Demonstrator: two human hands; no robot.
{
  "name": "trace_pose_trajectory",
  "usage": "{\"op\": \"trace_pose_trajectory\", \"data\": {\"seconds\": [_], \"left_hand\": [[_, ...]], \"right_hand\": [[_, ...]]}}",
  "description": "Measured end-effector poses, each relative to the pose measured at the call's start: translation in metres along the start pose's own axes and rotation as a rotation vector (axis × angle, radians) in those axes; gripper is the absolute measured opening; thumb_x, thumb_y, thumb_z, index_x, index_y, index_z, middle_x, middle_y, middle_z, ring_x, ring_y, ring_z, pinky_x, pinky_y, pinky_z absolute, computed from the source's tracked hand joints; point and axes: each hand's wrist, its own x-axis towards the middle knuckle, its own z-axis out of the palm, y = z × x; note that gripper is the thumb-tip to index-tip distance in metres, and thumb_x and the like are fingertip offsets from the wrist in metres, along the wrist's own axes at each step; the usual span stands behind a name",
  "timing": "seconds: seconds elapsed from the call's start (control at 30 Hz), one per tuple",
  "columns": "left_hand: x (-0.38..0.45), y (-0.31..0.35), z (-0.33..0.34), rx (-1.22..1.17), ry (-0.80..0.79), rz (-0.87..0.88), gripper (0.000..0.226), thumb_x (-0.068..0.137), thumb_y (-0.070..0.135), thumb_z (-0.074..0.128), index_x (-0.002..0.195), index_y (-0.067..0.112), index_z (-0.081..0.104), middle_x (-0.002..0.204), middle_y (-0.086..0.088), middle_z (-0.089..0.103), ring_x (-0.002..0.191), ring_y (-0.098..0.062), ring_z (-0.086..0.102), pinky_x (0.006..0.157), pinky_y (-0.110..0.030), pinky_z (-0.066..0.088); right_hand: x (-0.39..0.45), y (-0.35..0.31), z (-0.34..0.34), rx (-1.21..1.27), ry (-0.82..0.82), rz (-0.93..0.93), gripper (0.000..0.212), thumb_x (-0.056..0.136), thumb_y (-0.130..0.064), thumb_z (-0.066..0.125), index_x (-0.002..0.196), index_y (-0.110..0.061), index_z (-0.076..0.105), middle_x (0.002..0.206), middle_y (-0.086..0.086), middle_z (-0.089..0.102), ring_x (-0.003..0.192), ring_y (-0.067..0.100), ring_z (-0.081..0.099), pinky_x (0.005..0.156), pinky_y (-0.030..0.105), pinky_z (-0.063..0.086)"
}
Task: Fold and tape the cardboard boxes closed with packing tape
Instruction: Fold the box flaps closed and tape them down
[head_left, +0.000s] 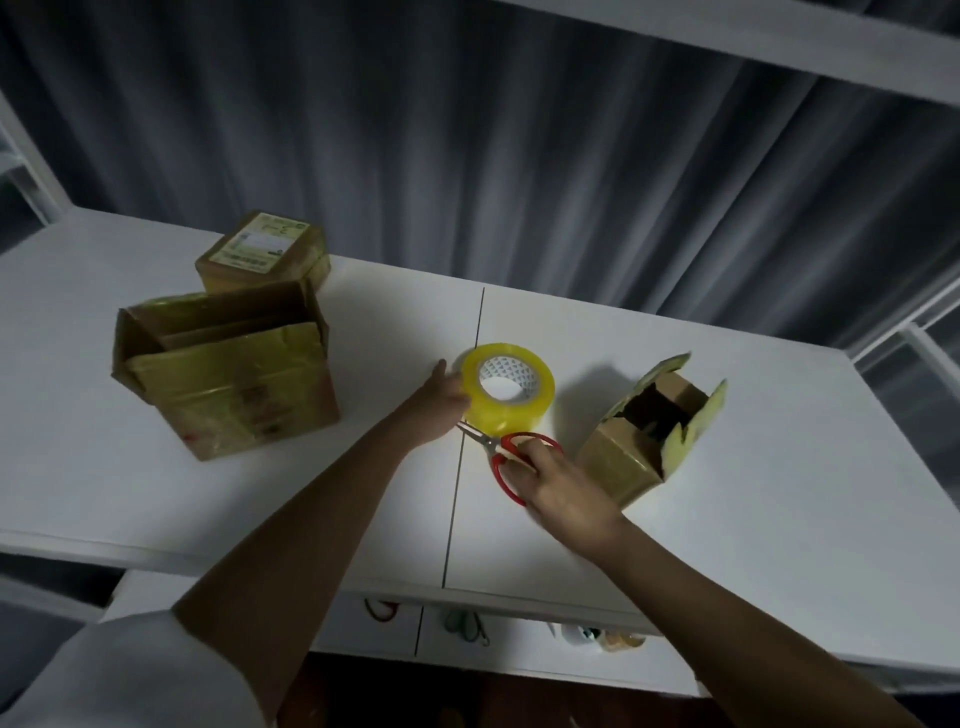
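Head view shows both my hands meeting at the middle of the white worktop, right on the dark seam that runs away from me. My left hand reaches forward along the seam and its fingers curl round the near-left side of the roll of packing tape, which lies flat with its core hole facing up. My right hand comes in from the right, knuckles up, fingers laid over the red handles of the scissors. I cannot tell whether the fingers are through the loops or only resting on them. The scissors' long axis runs from the handles at near right to the blades at far left, the tips pointing at my left wrist and lying just beside the roll.

An open large box stands to my left, nearer my left hand, flaps unfolded. A small open box leans just beside my right hand, its mouth tipped to the far right. A closed labelled box sits behind the large one. None of the open flaps is folded yet, so I judge taping has not begun here.
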Motion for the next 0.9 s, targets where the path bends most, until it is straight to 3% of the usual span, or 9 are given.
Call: {"op": "trace_pose_trajectory", "data": {"seconds": [0.07, 0.13, 0.23, 0.33, 0.43, 0.67, 0.8, 0.83, 0.9], "left_hand": [[0.002, 0.007, 0.005, 0.019, 0.046, 0.018, 0.057, 0.094, 0.047, 0.045, 0.134, 0.007, 0.048, 0.144, -0.024, 0.038, 0.134, -0.035, 0.036, 0.099, -0.033, 0.035], [0.007, 0.011, 0.009, 0.032, 0.171, 0.013, 0.055, 0.088, 0.047, 0.057, 0.110, -0.004, 0.058, 0.111, -0.024, 0.061, 0.105, -0.037, 0.058, 0.076, -0.032, 0.043], [0.015, 0.012, 0.011, 0.049, 0.269, -0.053, 0.057, 0.079, 0.043, 0.070, 0.108, -0.003, 0.055, 0.103, -0.017, 0.062, 0.093, -0.031, 0.061, 0.070, -0.033, 0.045], [0.019, 0.015, 0.009, 0.062, 0.249, -0.043, 0.052, 0.077, 0.042, 0.071, 0.102, -0.002, 0.061, 0.097, -0.017, 0.066, 0.085, -0.028, 0.063, 0.064, -0.029, 0.044], [0.018, 0.017, 0.007, 0.078, 0.248, -0.015, 0.041, 0.082, 0.036, 0.067, 0.100, -0.001, 0.064, 0.095, -0.016, 0.066, 0.086, -0.029, 0.062, 0.065, -0.029, 0.041], [0.016, 0.015, 0.009, 0.063, 0.287, -0.001, 0.037, 0.085, 0.035, 0.065, 0.105, 0.004, 0.066, 0.098, -0.013, 0.067, 0.089, -0.027, 0.062, 0.068, -0.028, 0.042], [0.014, 0.012, 0.009, 0.036, 0.357, -0.031, 0.036, 0.092, 0.034, 0.056, 0.111, 0.004, 0.064, 0.106, -0.015, 0.066, 0.098, -0.031, 0.061, 0.075, -0.031, 0.043], [0.015, 0.011, 0.008, 0.016, 0.332, -0.050, 0.039, 0.093, 0.038, 0.054, 0.107, 0.003, 0.065, 0.102, -0.016, 0.067, 0.095, -0.032, 0.063, 0.075, -0.032, 0.046], [0.014, 0.005, 0.004, -0.046, 0.254, -0.079, 0.046, 0.096, 0.042, 0.046, 0.096, 0.000, 0.066, 0.093, -0.018, 0.069, 0.086, -0.034, 0.066, 0.075, -0.036, 0.052]], "right_hand": [[-0.003, 0.000, 0.000, 0.007, 0.041, -0.003, 0.068, 0.051, -0.012, 0.089, 0.115, -0.009, 0.066, 0.111, 0.015, 0.063, 0.086, 0.031, 0.068, 0.060, 0.033, 0.056], [-0.002, -0.002, -0.007, 0.046, 0.055, 0.049, 0.061, 0.059, -0.014, 0.088, 0.115, -0.009, 0.064, 0.109, 0.011, 0.062, 0.083, 0.027, 0.068, 0.055, 0.029, 0.053], [0.005, -0.005, -0.013, 0.214, -0.065, 0.272, 0.041, 0.092, -0.033, 0.059, 0.124, -0.010, 0.046, 0.117, 0.008, 0.058, 0.096, 0.024, 0.063, 0.070, 0.029, 0.048], [0.012, -0.008, -0.013, 0.176, -0.080, 0.353, 0.044, 0.097, -0.048, 0.043, 0.118, -0.009, 0.046, 0.114, 0.009, 0.061, 0.099, 0.024, 0.062, 0.076, 0.031, 0.047], [0.014, -0.014, -0.014, 0.065, -0.087, 0.282, 0.050, 0.097, -0.054, 0.036, 0.120, -0.011, 0.045, 0.113, 0.007, 0.063, 0.099, 0.023, 0.062, 0.078, 0.029, 0.045], [0.003, 0.007, -0.016, -0.006, -0.054, 0.064, 0.037, 0.096, -0.044, 0.043, 0.113, -0.013, 0.053, 0.099, 0.007, 0.067, 0.088, 0.026, 0.064, 0.077, 0.034, 0.047], [-0.007, 0.002, -0.006, -0.098, -0.144, -0.025, 0.033, 0.071, -0.040, 0.076, 0.084, -0.011, 0.065, 0.063, 0.005, 0.064, 0.055, 0.023, 0.062, 0.056, 0.030, 0.048], [-0.008, 0.004, -0.006, -0.105, -0.137, 0.017, 0.035, 0.070, -0.041, 0.077, 0.083, -0.012, 0.066, 0.068, 0.006, 0.066, 0.059, 0.023, 0.063, 0.058, 0.029, 0.049], [-0.005, 0.005, -0.013, -0.085, -0.174, 0.083, 0.039, 0.084, -0.043, 0.065, 0.104, -0.010, 0.065, 0.099, 0.012, 0.064, 0.089, 0.026, 0.063, 0.077, 0.034, 0.050]]}}
